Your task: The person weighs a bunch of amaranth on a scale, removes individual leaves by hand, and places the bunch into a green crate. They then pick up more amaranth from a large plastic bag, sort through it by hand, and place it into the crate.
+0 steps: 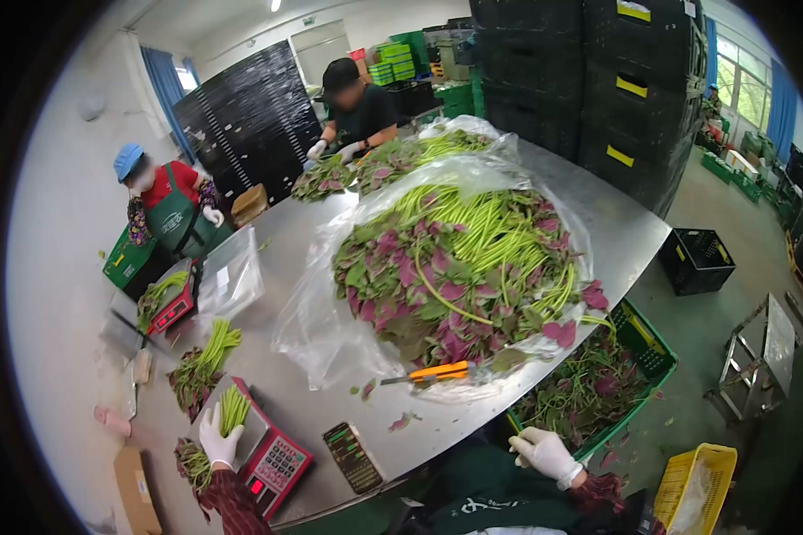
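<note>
My left hand (220,439), in a white glove, is closed round a bunch of red amaranth (233,408) on the red digital scale (277,464). Its pale green stems point away from me, and leaves show beside my sleeve. Just beyond the scale lies another amaranth bunch (207,361). My right hand (547,453), also gloved, hovers at the near edge of a green crate (656,343) of loose leaves. Its fingers are curled; whatever they may hold is hidden. A large amaranth heap (455,267) lies on clear plastic in the table's middle.
An orange-handled knife (439,372) and a phone (352,456) lie on the metal table (509,412). Two people stand across and to the left, one beside a second scale (174,303). Black crates (544,80) are stacked behind; a yellow basket (718,464) stands at right.
</note>
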Demonstrator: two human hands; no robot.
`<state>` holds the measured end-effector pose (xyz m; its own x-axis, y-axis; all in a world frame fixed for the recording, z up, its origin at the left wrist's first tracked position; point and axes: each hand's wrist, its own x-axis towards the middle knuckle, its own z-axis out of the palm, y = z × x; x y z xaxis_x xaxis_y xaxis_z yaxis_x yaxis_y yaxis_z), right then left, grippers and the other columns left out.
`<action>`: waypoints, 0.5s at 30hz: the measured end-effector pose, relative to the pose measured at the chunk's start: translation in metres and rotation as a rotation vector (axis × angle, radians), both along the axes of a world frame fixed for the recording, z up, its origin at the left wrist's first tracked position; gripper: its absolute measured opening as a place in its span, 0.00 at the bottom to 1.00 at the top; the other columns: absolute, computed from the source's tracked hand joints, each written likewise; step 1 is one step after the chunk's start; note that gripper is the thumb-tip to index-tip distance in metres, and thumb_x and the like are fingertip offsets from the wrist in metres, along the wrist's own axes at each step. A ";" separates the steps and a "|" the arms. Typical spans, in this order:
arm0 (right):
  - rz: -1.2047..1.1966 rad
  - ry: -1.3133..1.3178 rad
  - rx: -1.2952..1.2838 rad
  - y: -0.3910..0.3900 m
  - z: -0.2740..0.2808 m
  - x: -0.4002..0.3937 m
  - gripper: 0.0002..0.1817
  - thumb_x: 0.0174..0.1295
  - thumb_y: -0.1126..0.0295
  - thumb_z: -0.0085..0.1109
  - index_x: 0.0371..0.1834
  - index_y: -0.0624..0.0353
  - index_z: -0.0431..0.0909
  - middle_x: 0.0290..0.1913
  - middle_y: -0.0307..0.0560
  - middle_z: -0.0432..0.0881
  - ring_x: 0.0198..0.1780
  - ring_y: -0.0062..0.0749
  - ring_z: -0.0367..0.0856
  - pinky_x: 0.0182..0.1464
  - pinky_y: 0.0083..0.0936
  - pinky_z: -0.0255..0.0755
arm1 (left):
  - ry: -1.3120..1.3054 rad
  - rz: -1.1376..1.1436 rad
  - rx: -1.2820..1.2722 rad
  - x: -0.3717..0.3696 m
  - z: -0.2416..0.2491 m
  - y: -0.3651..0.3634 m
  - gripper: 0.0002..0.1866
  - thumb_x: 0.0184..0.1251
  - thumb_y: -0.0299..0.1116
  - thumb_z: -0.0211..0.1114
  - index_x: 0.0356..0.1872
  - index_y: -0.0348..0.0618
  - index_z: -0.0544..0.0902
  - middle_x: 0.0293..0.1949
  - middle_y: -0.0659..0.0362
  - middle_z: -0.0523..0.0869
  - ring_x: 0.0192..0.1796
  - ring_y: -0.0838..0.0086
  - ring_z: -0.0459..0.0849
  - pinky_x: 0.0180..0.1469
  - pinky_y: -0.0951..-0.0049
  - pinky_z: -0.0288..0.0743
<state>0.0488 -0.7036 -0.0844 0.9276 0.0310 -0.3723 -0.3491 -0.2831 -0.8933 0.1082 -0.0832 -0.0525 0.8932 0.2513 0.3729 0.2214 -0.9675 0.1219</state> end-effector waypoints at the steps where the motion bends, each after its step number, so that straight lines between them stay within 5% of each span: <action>1: 0.013 -0.025 -0.016 -0.002 -0.008 0.003 0.15 0.64 0.62 0.57 0.34 0.66 0.78 0.20 0.46 0.79 0.21 0.26 0.81 0.26 0.23 0.73 | -0.067 -0.011 -0.031 0.007 0.004 -0.009 0.39 0.44 0.38 0.73 0.64 0.47 0.71 0.62 0.43 0.70 0.61 0.51 0.70 0.64 0.59 0.62; 3: 0.050 -0.064 0.009 -0.003 -0.009 0.008 0.15 0.64 0.62 0.57 0.34 0.66 0.79 0.20 0.46 0.79 0.21 0.26 0.81 0.26 0.24 0.73 | -0.168 -0.001 -0.103 0.022 0.013 -0.053 0.30 0.49 0.30 0.70 0.58 0.43 0.76 0.58 0.45 0.74 0.60 0.53 0.71 0.63 0.61 0.63; 6: 0.141 -0.078 0.036 -0.006 -0.013 0.014 0.15 0.64 0.61 0.58 0.33 0.66 0.78 0.21 0.46 0.79 0.20 0.27 0.81 0.25 0.23 0.73 | -0.197 -0.337 -0.182 0.052 0.030 -0.125 0.12 0.54 0.24 0.64 0.42 0.38 0.82 0.47 0.51 0.80 0.52 0.57 0.77 0.57 0.65 0.69; 15: 0.035 0.086 0.045 -0.038 -0.018 0.006 0.14 0.65 0.62 0.56 0.32 0.64 0.79 0.22 0.42 0.80 0.20 0.24 0.80 0.26 0.22 0.73 | -0.133 -0.952 -0.264 0.189 0.078 -0.343 0.10 0.59 0.25 0.62 0.42 0.40 0.83 0.43 0.52 0.84 0.47 0.59 0.81 0.51 0.67 0.75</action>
